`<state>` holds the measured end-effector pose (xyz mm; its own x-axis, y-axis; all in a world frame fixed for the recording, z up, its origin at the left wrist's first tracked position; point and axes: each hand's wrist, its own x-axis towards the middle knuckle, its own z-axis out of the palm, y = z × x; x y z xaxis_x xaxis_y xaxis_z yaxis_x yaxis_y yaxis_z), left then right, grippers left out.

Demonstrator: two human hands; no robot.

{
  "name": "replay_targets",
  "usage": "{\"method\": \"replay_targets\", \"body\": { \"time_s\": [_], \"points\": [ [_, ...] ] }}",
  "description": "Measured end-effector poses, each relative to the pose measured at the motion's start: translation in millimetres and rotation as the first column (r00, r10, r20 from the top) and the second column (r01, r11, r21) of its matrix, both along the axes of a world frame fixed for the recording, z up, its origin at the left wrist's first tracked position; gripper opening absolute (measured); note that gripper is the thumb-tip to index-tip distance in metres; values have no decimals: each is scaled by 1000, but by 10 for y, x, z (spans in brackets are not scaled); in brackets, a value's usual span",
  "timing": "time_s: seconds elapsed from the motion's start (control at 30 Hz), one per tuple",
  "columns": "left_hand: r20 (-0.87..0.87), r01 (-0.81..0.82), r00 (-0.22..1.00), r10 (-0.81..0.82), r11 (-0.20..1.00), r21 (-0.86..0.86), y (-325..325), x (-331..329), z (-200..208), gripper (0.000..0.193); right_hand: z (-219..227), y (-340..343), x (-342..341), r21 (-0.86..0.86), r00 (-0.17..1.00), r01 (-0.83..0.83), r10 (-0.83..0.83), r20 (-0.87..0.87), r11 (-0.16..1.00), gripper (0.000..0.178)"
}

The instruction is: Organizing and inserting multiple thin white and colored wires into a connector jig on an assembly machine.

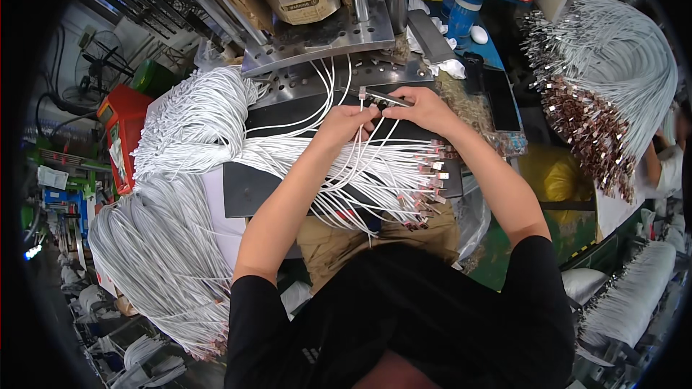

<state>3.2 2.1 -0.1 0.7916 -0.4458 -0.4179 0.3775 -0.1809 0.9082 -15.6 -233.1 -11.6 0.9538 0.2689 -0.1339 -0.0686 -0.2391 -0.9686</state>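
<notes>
White cables (pixel 317 155) lie in a loose spread across the black counter (pixel 245 194) directly in front of the steel press (pixel 317 57), their tipped ends (pixel 436 166) fanned to the right of the press and toward the wearer. Right hand (pixel 404 105): grasping a slim dark metal bar (pixel 389 97), thumb and forefinger on opposite edges, just in front of the press. Left hand (pixel 362 121): fingers curled in at the other end of the same bar, among several cables; whether it pinches one of them cannot be told (the fingertips partly cover the spot). One pale connector (pixel 362 91) stands at the bar's left end, nearest the press. Further stock noted: a white coil (pixel 191 122) to the left of the press, and a grey bundle (pixel 155 245) beyond it on the wearer's side. Assessment: the step in hand appears to be handling cable ends at the bar. Good practice would be to hold the bar level and steady in the right hand, guide each end by its connector rather than by the slack, keep neighbouring leads from crossing beneath it, and leave both hands well clear of the press's plates.
</notes>
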Motion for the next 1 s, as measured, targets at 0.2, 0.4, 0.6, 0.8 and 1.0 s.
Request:
{"method": "replay_targets", "body": {
  "time_s": [0.2,0.4,0.6,0.8,1.0],
  "points": [
    [-41,-91,995,90,996,-19,231,155,-9,21,119,10,-61,-35,991,136,-136,11,990,40],
    [-40,53,998,-48,991,121,188,107,51,21,41,-24,-30,-14,1000,6,-6,-3,1000,39],
    [120,72,987,-104,968,242,167,49,70,26,166,24,-85,-92,998,-55,59,35,994,37],
    [861,-489,359,-360,713,502,68,224,334,33,99,14,193,-512,699,421,92,709,749,22],
    [821,-565,285,-494,606,561,-82,928,145,39,-86,316,1498,-282,296,623,114,948,730,31]
  ]
}}
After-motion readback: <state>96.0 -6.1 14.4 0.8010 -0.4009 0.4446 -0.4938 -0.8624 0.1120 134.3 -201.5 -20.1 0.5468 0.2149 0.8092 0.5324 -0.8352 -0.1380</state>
